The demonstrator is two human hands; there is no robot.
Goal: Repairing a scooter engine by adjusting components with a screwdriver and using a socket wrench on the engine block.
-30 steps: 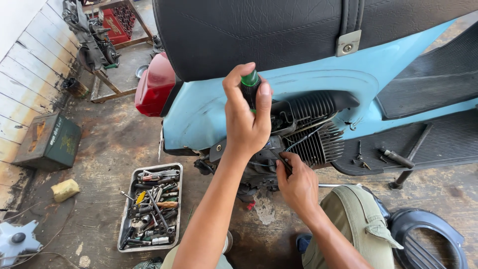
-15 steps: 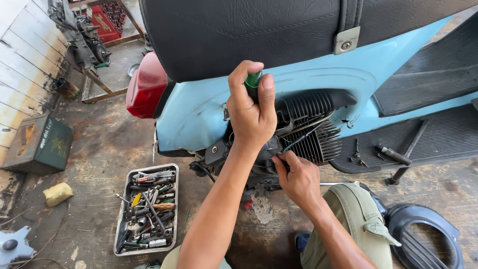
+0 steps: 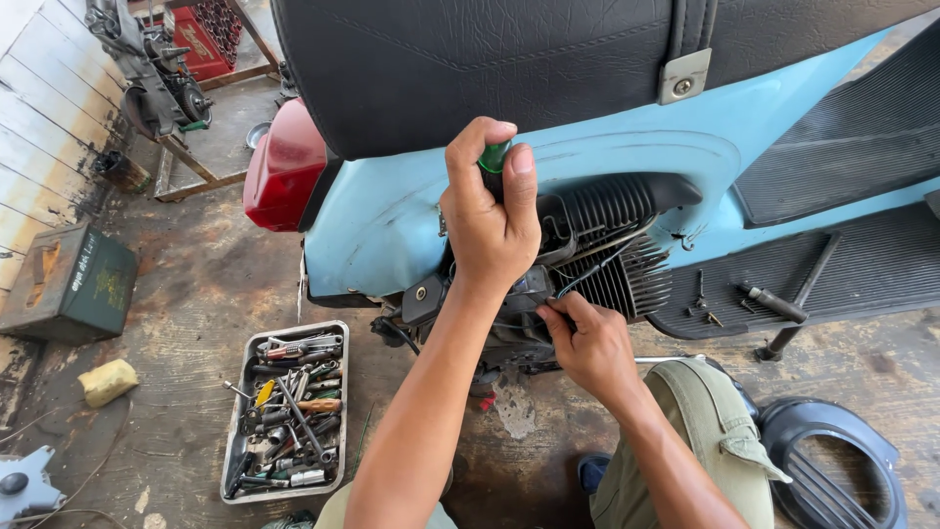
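A light blue scooter (image 3: 392,225) with a black seat (image 3: 470,69) and a red tail light (image 3: 284,176) stands before me, its finned engine (image 3: 617,264) exposed. My left hand (image 3: 487,220) is closed around a green-handled screwdriver (image 3: 493,157), held upright against the engine opening. Lower down, my right hand (image 3: 587,343) pinches a small part or cable beside the cooling fins; what it grips is hidden by the fingers.
A metal tray (image 3: 235,431) of assorted hand tools lies on the dirty concrete floor at lower left. A green metal box (image 3: 73,284) and a yellow sponge (image 3: 108,382) sit further left. A round black cover (image 3: 832,460) lies at lower right. Loose tools (image 3: 764,299) rest on the footboard.
The view has shifted closer and slightly right. My left hand has closed more tightly over the screwdriver handle, and my right hand has moved up nearer the engine fins.
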